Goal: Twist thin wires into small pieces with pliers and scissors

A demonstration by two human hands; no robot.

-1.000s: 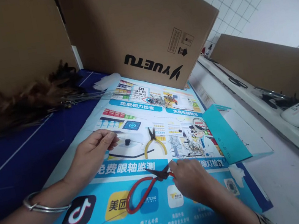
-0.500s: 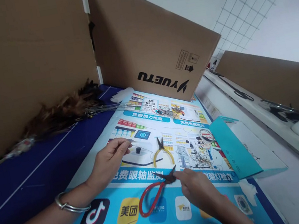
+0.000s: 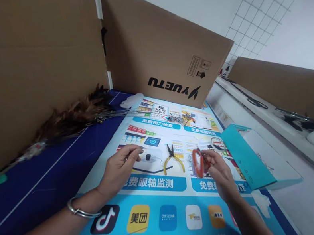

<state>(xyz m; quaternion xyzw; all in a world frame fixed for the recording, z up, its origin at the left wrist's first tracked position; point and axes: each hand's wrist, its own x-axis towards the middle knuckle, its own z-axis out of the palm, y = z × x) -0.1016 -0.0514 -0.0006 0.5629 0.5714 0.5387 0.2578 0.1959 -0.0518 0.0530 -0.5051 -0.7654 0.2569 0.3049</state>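
Right hand (image 3: 218, 168) closed around red-handled scissors (image 3: 198, 163), holding them up off the poster (image 3: 169, 220), just right of the yellow pliers (image 3: 172, 158); one red loop faces the camera, blades hard to make out behind the fingers; left hand (image 3: 118, 172) just left of the pliers, low over the poster, thumb pinched against fingertips; whatever sits in the pinch is too thin to tell; metal bangle (image 3: 80, 210) on that wrist; the two hands well apart, pliers between them; pliers lie flat on the poster, nose pointing away from the person; beyond the pliers a tangle of thin wire (image 3: 179, 118), then a cardboard box (image 3: 165, 59) printed YUETU upside down; far left of the pliers a feather duster (image 3: 69, 120) on blue cloth (image 3: 35, 183); right of the pliers, past the right hand, a teal folder (image 3: 241, 159)
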